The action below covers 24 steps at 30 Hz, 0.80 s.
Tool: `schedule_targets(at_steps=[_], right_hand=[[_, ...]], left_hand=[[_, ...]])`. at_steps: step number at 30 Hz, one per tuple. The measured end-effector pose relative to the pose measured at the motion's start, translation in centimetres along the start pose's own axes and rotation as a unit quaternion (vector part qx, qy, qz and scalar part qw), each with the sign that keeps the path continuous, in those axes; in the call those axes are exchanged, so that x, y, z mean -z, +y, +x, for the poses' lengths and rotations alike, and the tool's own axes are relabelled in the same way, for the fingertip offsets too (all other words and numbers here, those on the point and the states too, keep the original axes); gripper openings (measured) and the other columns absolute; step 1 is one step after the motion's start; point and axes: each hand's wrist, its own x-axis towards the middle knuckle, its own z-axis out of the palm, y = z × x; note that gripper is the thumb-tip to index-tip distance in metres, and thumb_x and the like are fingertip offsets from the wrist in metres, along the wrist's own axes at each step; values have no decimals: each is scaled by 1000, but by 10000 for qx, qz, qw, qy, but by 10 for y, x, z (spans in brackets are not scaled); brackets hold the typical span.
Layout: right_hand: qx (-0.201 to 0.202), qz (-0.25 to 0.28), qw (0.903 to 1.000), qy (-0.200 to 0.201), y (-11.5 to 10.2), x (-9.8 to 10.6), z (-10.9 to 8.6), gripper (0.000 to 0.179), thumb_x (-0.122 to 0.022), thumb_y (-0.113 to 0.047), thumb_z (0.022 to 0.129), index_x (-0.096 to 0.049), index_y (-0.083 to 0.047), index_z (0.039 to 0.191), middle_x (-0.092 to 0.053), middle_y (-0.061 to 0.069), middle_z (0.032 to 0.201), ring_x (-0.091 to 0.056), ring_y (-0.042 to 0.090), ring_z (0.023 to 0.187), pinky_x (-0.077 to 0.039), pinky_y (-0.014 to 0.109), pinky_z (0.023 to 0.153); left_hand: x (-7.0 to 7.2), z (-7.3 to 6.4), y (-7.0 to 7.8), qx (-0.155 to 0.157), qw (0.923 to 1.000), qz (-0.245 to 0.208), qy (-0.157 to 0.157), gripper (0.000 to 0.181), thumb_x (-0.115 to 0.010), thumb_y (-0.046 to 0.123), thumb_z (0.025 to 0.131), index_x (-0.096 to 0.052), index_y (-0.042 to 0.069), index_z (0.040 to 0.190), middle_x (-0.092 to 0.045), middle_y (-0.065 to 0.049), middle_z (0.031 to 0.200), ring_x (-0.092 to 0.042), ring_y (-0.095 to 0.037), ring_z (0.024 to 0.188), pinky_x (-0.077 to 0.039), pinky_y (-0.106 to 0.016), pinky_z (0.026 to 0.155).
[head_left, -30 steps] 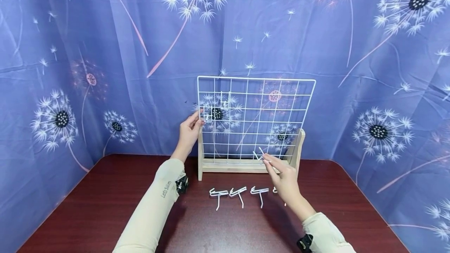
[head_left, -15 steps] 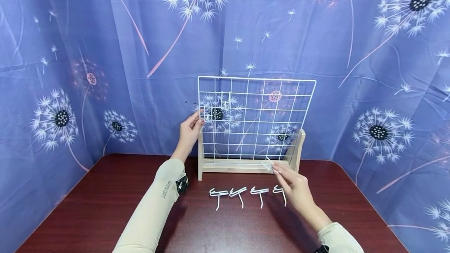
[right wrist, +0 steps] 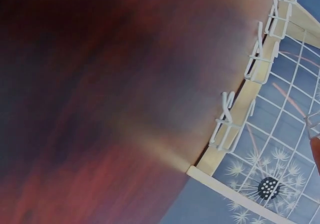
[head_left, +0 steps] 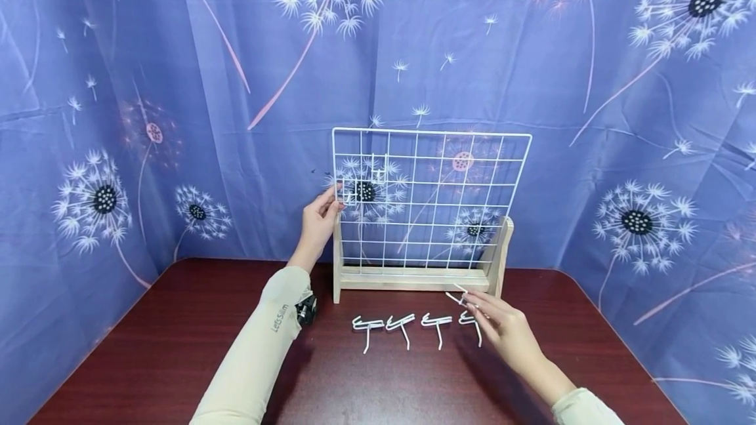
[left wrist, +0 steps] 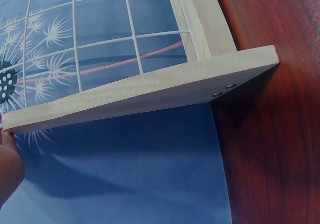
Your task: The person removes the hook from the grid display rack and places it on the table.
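Note:
A white wire grid panel (head_left: 425, 204) stands upright in a wooden stand (head_left: 407, 279). My left hand (head_left: 317, 222) pinches the panel's left edge just above the stand's side piece; in the left wrist view only part of that hand shows, at the left border. Between the fingertips of my right hand (head_left: 510, 330) is a white wire hook (head_left: 460, 296), its prongs pointing left, in front of the stand's right part. The right wrist view catches just a fingertip and part of this hook (right wrist: 313, 124) at its right border.
Several more white wire hooks (head_left: 436, 321) lie in a row on the dark red table (head_left: 354, 385), in front of the stand. Small white wire pieces (head_left: 378, 174) show on the panel's upper left. A blue dandelion-print cloth (head_left: 236, 84) hangs behind.
My right hand, still holding the hook, has drawn back from the panel, down and to the right, uncovering the rightmost hook on the table. The left hand stays in place.

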Motion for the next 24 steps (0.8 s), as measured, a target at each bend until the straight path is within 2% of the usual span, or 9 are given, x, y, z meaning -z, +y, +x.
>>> schedule_targets(at_steps=[3,8,10,14,20,24], right_hand=[[5,92,9998,-185,1,2,-4,28,-70,3,81,-72,1,108,-70,17,107,-66,20,101,-40,11,99],[-16,15,9992,-402,0,5,-11,22,-68,-3,86,-73,0,107,-69,14,108,-65,14,105,-38,10,100],[32,-42,9989,-461,0,5,-14,19,-65,-10,91,-73,0,106,-70,13,109,-66,16,103,-38,9,100],[139,-114,9979,-626,0,4,-18,31,-55,-25,99,-73,-1,105,-69,12,111,-68,21,98,-37,9,100],[458,-177,9964,-687,3,2,-23,19,-65,-14,92,-74,-1,104,-70,11,108,-69,24,92,-43,13,96],[605,-249,9945,-818,5,1,-26,25,-59,-21,97,-74,-3,102,-70,11,105,-70,23,89,-49,17,91]], left_hand=[[1,0,-1,5,10000,14,-1,41,-48,-9,96,-51,-2,136,-54,-32,112,-57,-45,105,-52,-22,87],[1,7,-19,59,10000,-5,47,41,-48,-6,97,-54,3,137,-56,-30,112,-58,-42,104,-52,-23,87],[1,10,-26,78,9999,-7,107,40,-49,-4,97,-56,6,136,-57,-28,110,-59,-40,103,-52,-22,87],[0,11,-28,50,9998,57,184,39,-50,-3,97,-57,7,135,-59,-24,107,-61,-34,100,-52,-21,87],[0,10,-27,68,9997,111,202,39,-50,-2,98,-58,8,135,-58,-20,104,-63,-33,99,-53,-22,86],[0,10,-27,114,9997,62,198,39,-50,-2,98,-58,9,134,-58,-21,105,-62,-35,101,-53,-22,85]])
